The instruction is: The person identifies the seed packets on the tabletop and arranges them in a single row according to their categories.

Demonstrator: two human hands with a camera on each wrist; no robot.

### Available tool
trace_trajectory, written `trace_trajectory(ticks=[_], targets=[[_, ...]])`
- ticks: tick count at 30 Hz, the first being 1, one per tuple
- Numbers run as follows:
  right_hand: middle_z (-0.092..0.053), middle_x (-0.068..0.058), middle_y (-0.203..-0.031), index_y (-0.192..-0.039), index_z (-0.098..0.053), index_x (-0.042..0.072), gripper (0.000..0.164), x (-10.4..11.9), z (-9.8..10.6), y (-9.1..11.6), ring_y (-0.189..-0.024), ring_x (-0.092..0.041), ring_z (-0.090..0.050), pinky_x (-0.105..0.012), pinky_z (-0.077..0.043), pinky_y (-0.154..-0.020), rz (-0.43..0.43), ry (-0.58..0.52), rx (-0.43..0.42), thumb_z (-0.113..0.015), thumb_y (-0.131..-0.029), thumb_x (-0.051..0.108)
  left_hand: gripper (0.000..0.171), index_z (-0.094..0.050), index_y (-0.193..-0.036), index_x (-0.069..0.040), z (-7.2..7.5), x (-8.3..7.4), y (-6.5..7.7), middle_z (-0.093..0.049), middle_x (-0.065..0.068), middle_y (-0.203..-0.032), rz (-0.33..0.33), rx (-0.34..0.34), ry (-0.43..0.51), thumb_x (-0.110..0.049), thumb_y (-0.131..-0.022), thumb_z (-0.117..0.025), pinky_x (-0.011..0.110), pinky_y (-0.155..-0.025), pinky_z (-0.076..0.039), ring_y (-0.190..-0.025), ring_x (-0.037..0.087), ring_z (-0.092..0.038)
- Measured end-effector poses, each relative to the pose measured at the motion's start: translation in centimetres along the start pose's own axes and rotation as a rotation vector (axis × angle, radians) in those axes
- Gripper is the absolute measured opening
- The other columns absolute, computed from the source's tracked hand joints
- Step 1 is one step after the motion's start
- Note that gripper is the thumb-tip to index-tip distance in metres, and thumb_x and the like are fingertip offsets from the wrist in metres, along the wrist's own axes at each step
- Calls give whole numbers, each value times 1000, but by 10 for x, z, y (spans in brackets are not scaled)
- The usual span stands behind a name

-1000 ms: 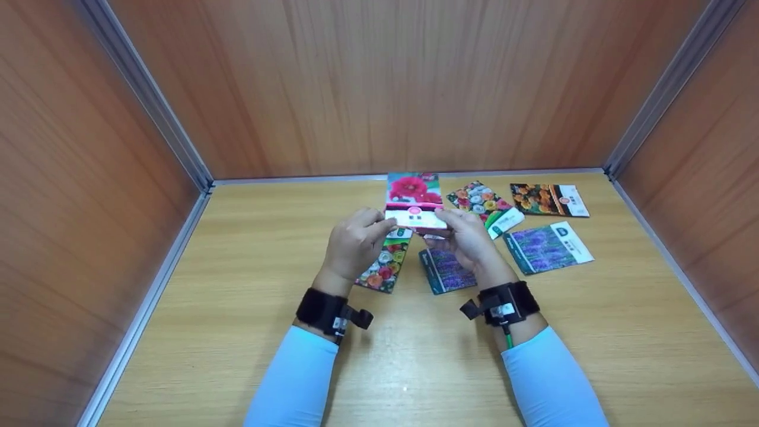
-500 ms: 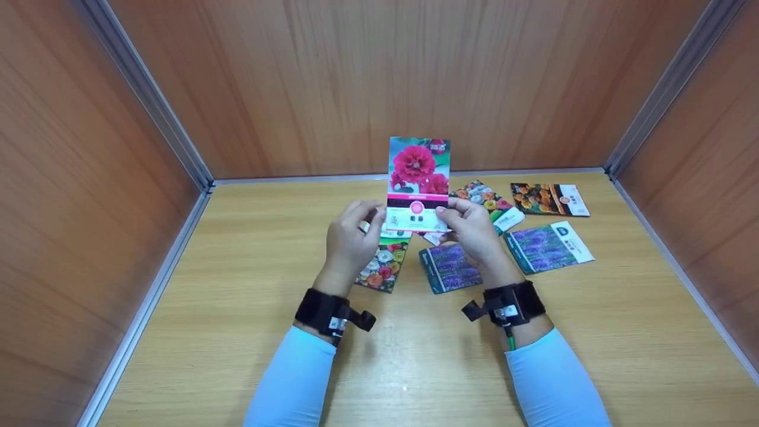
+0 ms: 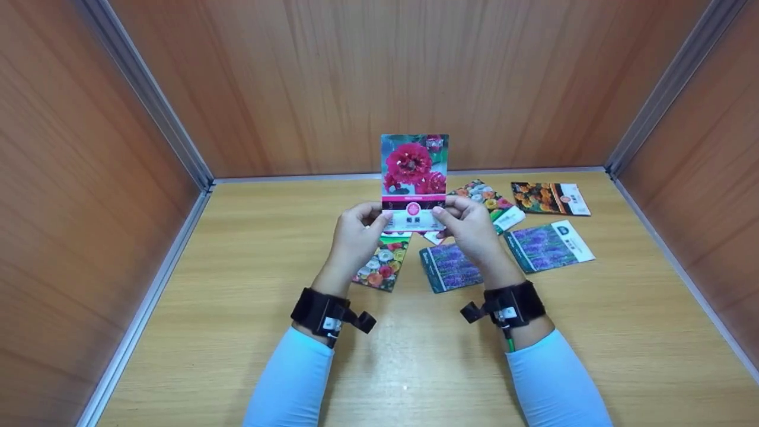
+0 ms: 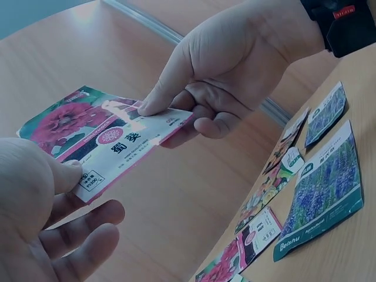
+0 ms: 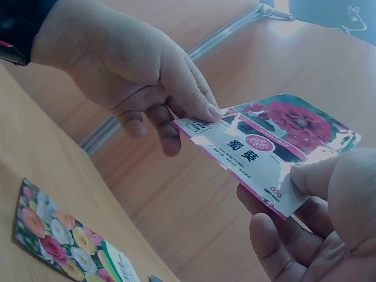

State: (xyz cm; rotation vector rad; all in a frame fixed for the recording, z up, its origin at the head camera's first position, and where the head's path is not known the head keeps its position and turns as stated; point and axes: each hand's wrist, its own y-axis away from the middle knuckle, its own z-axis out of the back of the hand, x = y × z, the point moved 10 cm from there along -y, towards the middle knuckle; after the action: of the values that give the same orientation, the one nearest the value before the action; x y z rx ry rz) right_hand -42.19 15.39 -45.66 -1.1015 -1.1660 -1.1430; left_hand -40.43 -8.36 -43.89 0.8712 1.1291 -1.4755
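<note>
A seed packet [image 3: 413, 172] with a deep pink flower and a white label is held up above the table, its face toward the head camera. My left hand [image 3: 354, 240] pinches its lower left corner, thumb on the front. At the lower right corner my right hand [image 3: 477, 234] pinches it the same way. Both wrist views show the thumbs on the label and fingers behind it. Below the left hand lies a packet of mixed-colour flowers [image 3: 384, 267]. A purple-flower packet [image 3: 450, 268] lies by the right hand, which partly covers it.
Further right on the table lie another mixed-flower packet [image 3: 479, 194], an orange-flower packet [image 3: 542, 198] and a second purple-flower packet [image 3: 548, 246]. Another pink-flower packet [image 4: 235, 252], mostly hidden in the head view, lies among them. Wood-grain panels [image 3: 379, 83] enclose the back and sides.
The pink-flower packet has risen and tipped from lying back to nearly upright, then shifted slightly left. My left fingers loosened from it half a second ago and now pinch its corner again.
</note>
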Motion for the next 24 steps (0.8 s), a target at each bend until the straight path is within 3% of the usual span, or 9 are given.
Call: trace_trajectory(ticks=[4,10,18,24], targets=[[-87,-1,-108,-132,-77,4,24,3,-4,1,-94,-16,-79,-39,-71,-87,34,20,23,-73,-113,19,19,-82,-126,-4,2,4,-1,-78,11,-104,22,-9,48,-13,-111,-75,27,-62,-65,-85,29,-74],[-84,-8,-119,-137,-73,2,30,-3,-8,1,-94,-16,-78,-29,-69,-85,-16,93,57,-74,-112,18,16,-82,-123,-5,7,12,-3,-77,9,-106,72,-52,48,-12,-111,-74,28,-63,-66,-77,16,-70],[-84,-8,-115,-133,-74,4,26,-6,-3,1,-81,-17,-77,-28,-69,-82,-38,131,16,-76,-111,17,17,-83,-124,-5,7,10,-3,-78,11,-103,58,-43,51,-12,-111,-75,27,-62,-66,-72,16,-70],[-84,-5,-110,-130,-75,5,22,-7,-3,-1,-81,-19,-77,-31,-69,-82,-22,145,15,-75,-111,16,16,-83,-123,-5,7,11,-3,-78,11,-101,64,-44,52,-11,-110,-75,26,-63,-66,-72,19,-72]])
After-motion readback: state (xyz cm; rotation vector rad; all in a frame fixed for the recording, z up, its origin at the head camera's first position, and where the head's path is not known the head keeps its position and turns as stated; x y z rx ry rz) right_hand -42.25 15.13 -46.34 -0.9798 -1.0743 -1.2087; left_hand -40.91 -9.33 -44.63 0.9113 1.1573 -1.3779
